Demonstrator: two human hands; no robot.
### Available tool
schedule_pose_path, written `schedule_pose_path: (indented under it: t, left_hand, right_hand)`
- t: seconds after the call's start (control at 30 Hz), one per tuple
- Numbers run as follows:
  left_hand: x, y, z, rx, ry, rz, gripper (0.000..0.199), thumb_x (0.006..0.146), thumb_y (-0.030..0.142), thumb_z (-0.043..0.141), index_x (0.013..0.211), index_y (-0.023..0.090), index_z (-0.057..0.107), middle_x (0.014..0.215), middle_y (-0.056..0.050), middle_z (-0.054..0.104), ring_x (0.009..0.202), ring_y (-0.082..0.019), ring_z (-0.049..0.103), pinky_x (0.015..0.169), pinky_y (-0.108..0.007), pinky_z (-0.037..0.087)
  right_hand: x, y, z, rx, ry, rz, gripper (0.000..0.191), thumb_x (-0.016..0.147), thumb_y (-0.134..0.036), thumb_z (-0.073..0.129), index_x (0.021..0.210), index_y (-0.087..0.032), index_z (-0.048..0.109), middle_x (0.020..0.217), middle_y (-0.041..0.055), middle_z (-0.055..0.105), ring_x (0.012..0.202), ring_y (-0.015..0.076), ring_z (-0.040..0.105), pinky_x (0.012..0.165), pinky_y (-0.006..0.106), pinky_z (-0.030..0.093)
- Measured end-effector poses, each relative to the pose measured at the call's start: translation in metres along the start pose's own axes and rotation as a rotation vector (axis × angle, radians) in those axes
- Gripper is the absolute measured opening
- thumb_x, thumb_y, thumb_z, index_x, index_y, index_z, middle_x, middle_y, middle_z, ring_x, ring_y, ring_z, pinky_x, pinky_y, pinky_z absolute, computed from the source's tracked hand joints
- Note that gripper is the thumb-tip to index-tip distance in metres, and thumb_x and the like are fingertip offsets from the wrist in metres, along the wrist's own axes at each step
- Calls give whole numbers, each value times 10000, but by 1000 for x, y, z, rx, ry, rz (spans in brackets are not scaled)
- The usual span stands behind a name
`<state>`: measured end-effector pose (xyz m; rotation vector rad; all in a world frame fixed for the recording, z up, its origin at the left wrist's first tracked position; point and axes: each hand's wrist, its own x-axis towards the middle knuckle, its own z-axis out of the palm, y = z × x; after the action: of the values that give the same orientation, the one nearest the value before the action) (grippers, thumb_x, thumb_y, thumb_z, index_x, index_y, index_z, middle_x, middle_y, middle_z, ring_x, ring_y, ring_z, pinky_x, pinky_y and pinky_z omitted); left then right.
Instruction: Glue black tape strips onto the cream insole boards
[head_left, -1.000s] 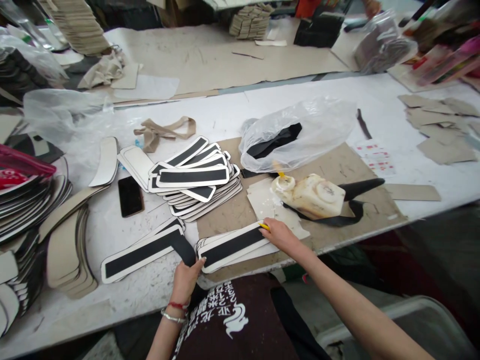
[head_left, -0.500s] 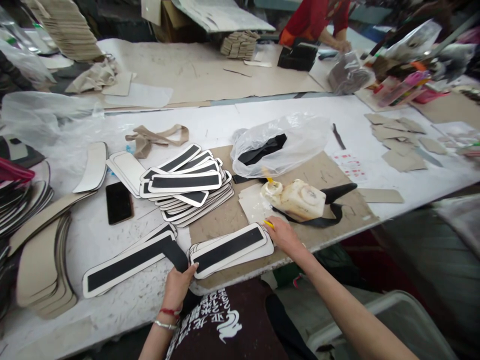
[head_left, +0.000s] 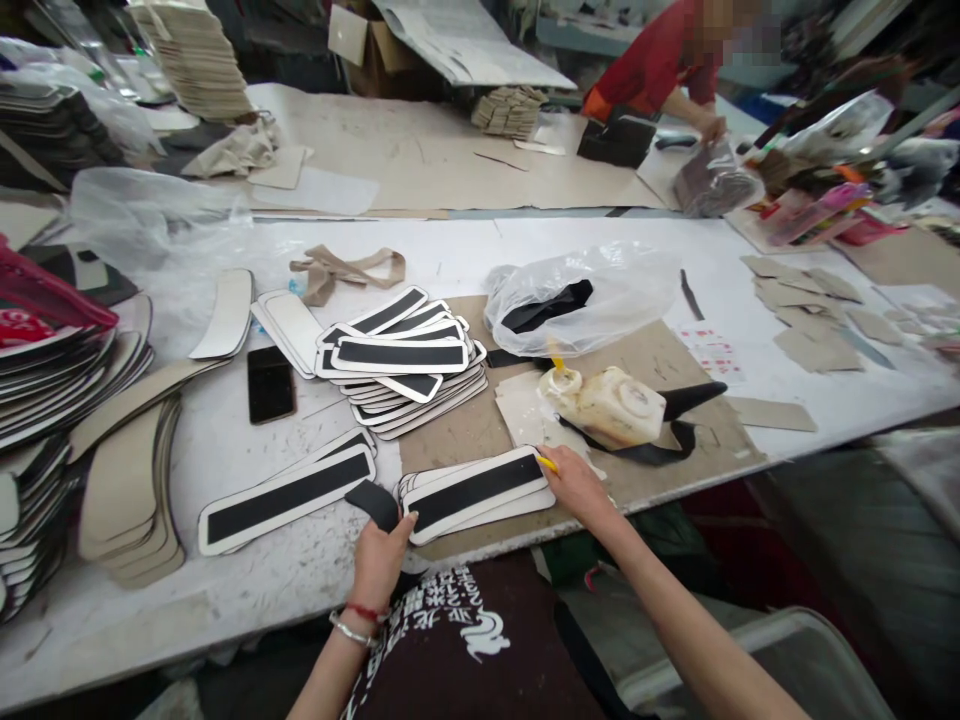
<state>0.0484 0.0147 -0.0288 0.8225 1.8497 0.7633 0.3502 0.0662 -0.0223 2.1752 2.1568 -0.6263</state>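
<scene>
My left hand (head_left: 381, 560) is closed on a black strip (head_left: 373, 502), its thumb at the left end of the top white-edged black panel (head_left: 472, 492) on a small stack. My right hand (head_left: 576, 485) pinches a yellow tool (head_left: 548, 463) at that panel's right end. Left of the stack lies another white-edged panel (head_left: 289, 498), partly over others. A larger fanned pile of such panels (head_left: 401, 355) stands behind. The stained white glue container (head_left: 619, 403), with a yellow piece upright in its opening, lies beyond my right hand.
A phone (head_left: 271, 385) lies left of the pile. Curved beige pieces (head_left: 124, 480) are stacked at the left. A clear plastic bag (head_left: 577, 300) holds black material. Across the table, a person in red (head_left: 652, 60) handles a wrapped bundle (head_left: 718, 180).
The view has shifted, moving the scene rightward. The black strip in my left hand has come away from the left panel. My right hand remains at the stack's right end.
</scene>
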Motion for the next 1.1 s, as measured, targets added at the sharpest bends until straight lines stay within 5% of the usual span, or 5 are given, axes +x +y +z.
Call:
schedule_pose_path:
  t: [0.27,0.5,0.67,0.97,1.1]
  left_hand:
    - [-10,23,-14,-448,-174,-61,394,611,315,713,935,103,637,883,-94,678,868,-227,606,806,-340,462]
    - [-13,35,-35,-656,-251,-129,375,617,269,725,937,107,618,825,-57,678,779,-205,629,760,-330,496]
    - [-15,42,-38,-690,-255,-150,369,661,263,694,981,103,604,909,-85,678,853,-226,631,789,-341,501]
    - [-18,52,-45,-734,-296,-196,493,677,259,711,1125,121,558,988,-112,672,926,-260,622,837,-391,504]
    - [-21,59,-51,-863,-355,-298,482,688,193,698,1146,155,551,1009,-95,670,939,-249,619,857,-376,501]
  right_hand:
    - [-4,3,1,251,63,-30,321,846,-368,359,905,-165,600,901,96,608,893,222,538,821,336,392]
    - [-22,-17,-24,910,-137,287,344,685,-501,589,793,-182,519,539,-59,443,454,86,382,451,217,307]
    - [-33,-38,-32,976,-258,289,396,675,-524,609,586,-152,507,430,-60,383,404,54,304,409,206,206]
    - [-37,-55,-46,1096,-243,282,424,676,-546,618,591,-152,488,432,-47,444,389,42,328,400,190,215]
    - [-34,-59,-43,1382,-246,282,378,673,-486,660,649,-175,448,471,-61,470,382,28,330,393,170,230]
